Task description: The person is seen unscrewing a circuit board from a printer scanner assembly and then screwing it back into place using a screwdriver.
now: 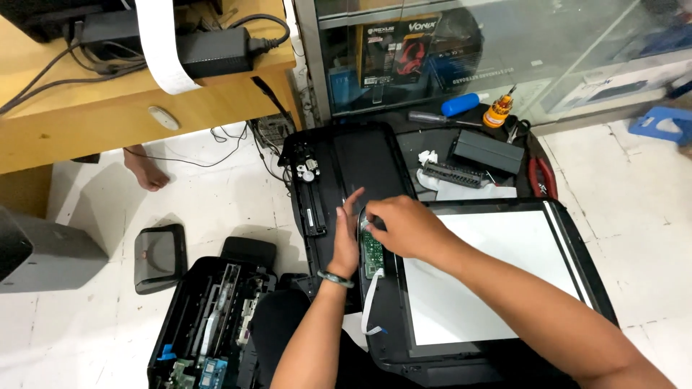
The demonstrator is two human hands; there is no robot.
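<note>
My left hand [347,239] lies flat with fingers together on the black scanner bed [360,162] on the floor, just left of a green circuit board [372,253]. My right hand [404,225] is curled over the top end of that board, fingertips pressing on it; what the fingers pinch is hidden. The board sits along the left edge of the scanner lid [577,252], which lies open with its white pad [490,281] facing up. A white flat ribbon cable [369,306] trails from the board's lower end.
An opened black printer body [209,324] sits lower left, a black cover [158,256] beside it. Screwdrivers [432,117], red pliers [542,176] and black parts [487,151] lie by a glass cabinet [504,50]. A wooden desk [108,115] stands upper left, with another person's bare foot [146,173] under it.
</note>
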